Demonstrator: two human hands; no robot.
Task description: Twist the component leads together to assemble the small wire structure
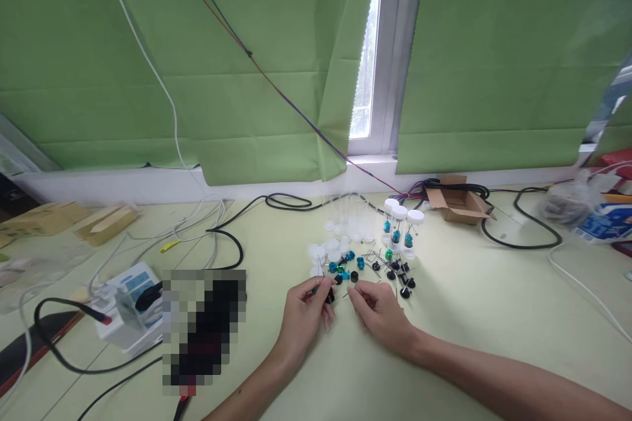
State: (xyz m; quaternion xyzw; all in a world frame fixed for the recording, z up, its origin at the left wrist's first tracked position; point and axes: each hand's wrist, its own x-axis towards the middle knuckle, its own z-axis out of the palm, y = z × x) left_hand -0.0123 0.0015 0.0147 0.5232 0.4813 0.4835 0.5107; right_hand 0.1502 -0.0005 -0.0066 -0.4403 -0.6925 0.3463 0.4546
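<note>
My left hand (305,312) is closed, its thumb and fingers pinching a small black part (330,297) with thin metal rods (320,266) standing up from it. To its right, my right hand (379,312) pinches a thin metal pin (346,295), its tip pointing toward the black part. Just beyond both hands lie blue parts (360,264), a green part (389,254), black knob-like parts (405,292) and loose metal rods. White round caps (334,254) are heaped behind the left hand. Three white-capped clear tubes (409,230) with blue pieces inside stand farther back.
More clear tubes (353,217) stand behind the parts. An open cardboard box (457,204) is at the back right. On the left are a white power strip (131,306), a pixelated dark item (205,329) and tangled cables. Green blinds (276,112) hang behind the table.
</note>
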